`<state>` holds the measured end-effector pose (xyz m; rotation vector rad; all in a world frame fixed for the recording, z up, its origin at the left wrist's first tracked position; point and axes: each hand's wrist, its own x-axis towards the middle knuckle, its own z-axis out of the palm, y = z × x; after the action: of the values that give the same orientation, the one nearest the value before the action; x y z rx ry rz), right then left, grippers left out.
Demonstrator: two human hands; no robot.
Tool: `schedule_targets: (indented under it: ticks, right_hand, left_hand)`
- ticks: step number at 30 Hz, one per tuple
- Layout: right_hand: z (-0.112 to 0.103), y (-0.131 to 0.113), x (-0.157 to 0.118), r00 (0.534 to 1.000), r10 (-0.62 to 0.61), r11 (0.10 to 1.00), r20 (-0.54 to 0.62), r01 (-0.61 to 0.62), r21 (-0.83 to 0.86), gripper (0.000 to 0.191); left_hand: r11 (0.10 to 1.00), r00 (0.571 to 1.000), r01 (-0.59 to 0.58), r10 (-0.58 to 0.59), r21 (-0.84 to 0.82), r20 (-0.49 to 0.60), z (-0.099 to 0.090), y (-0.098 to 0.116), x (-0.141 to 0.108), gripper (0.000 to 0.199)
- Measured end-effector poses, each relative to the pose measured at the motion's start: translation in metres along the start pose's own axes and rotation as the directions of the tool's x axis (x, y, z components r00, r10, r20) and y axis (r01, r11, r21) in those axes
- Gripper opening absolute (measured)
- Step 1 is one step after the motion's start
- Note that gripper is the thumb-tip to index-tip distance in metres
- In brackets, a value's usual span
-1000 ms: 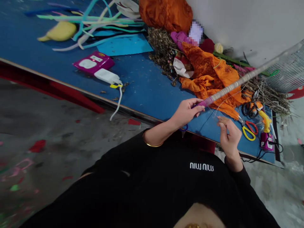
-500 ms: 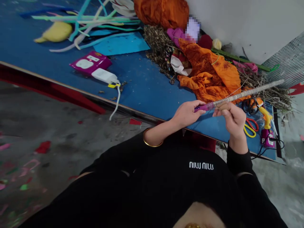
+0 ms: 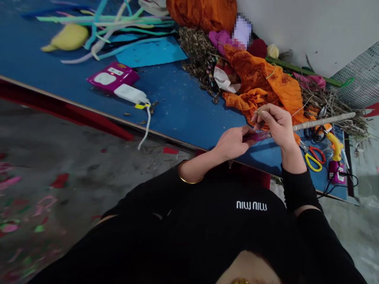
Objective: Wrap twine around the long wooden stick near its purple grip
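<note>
My left hand (image 3: 232,142) is closed round the purple end of a long thin stick (image 3: 322,121), which points up to the right over the table. Pale bands ring the stick's shaft, and its far end is greyish. Just above and across it, my right hand (image 3: 276,122) is bent with thumb and fingertips pinched together near the purple part. What lies in that pinch, if anything, is too small to make out. A thin pale line (image 3: 302,106) rises behind the right hand; where it begins is hidden.
On the blue table (image 3: 189,102) lie orange cloth (image 3: 266,79), dried plant stems (image 3: 198,55), foam-like strips (image 3: 118,23), a yellow object (image 3: 69,37) and a purple power strip (image 3: 114,77). Scissors (image 3: 315,157) and a yellow glue gun (image 3: 334,146) lie right. Scraps litter the floor.
My right hand has risen and moved left along the stick, turning over it towards the left hand. The stick's far end has dipped slightly; my left hand keeps its hold.
</note>
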<state>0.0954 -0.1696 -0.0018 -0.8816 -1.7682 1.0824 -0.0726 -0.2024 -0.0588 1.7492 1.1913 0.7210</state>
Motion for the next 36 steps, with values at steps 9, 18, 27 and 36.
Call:
schedule_targets:
  ticks: [9, 18, 27, 36]
  right_hand:
    - [0.010, 0.013, -0.004, 0.981, 0.171, 0.984, -0.095, -0.175, -0.031, 0.054]
    - [0.012, 0.013, -0.007, 0.965, 0.250, 0.960, -0.080, -0.258, -0.110, 0.043]
    - [-0.002, 0.009, -0.017, 0.951, 0.258, 0.966, -0.170, -0.251, 0.060, 0.043]
    - [-0.121, 0.001, -0.060, 0.901, 0.400, 0.916, 0.166, -0.392, -0.081, 0.047]
  left_hand:
    - [0.966, 0.992, -0.109, 0.121, 0.236, -0.038, -0.001, -0.001, -0.009, 0.027]
    - [0.835, 0.909, -0.333, 0.408, 0.437, -0.087, 0.013, -0.020, -0.012, 0.026]
    - [0.625, 0.696, -0.522, 0.706, 0.580, -0.135, 0.003, -0.034, -0.004, 0.024]
    - [0.693, 0.713, -0.345, 0.632, 0.633, -0.303, -0.064, -0.047, 0.004, 0.031]
